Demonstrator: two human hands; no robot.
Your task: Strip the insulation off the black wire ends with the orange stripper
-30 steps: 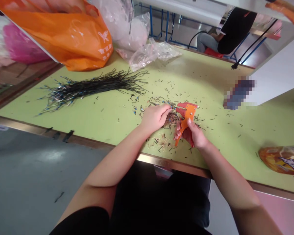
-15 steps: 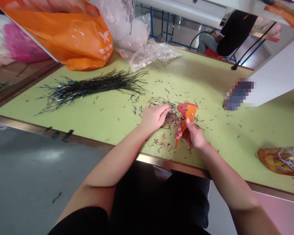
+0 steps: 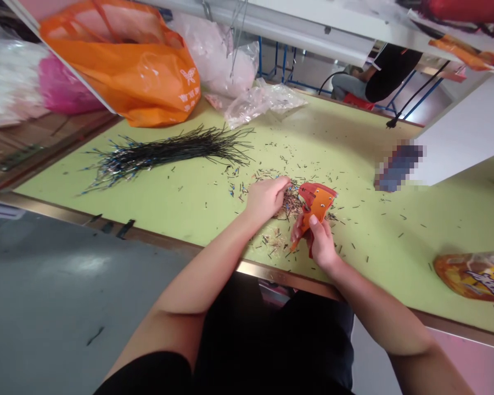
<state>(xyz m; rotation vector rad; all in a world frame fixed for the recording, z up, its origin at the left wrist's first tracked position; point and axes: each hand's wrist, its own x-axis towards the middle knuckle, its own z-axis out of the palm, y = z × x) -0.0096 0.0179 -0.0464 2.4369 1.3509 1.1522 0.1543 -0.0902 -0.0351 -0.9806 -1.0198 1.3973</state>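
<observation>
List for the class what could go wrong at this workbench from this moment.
The orange wire stripper in the right hand could nip the left hand, which is working right beside its jaws. Loose wire clippings scattered over the green table could get mixed into the bundle of black wires.

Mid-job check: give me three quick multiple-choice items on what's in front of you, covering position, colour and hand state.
1. Where is the bundle of black wires from the left hand?
A. Farther left
B. Underneath it
C. To its right

2. What colour is the wire stripper?
A. Blue
B. Orange
C. White

3. What is the right hand doing with it?
A. Staying apart
B. Pointing at it
C. Gripping it

1: A, the bundle lies up and left of that hand.
2: B, its body shows orange.
3: C, the fingers wrap its handle.
</observation>
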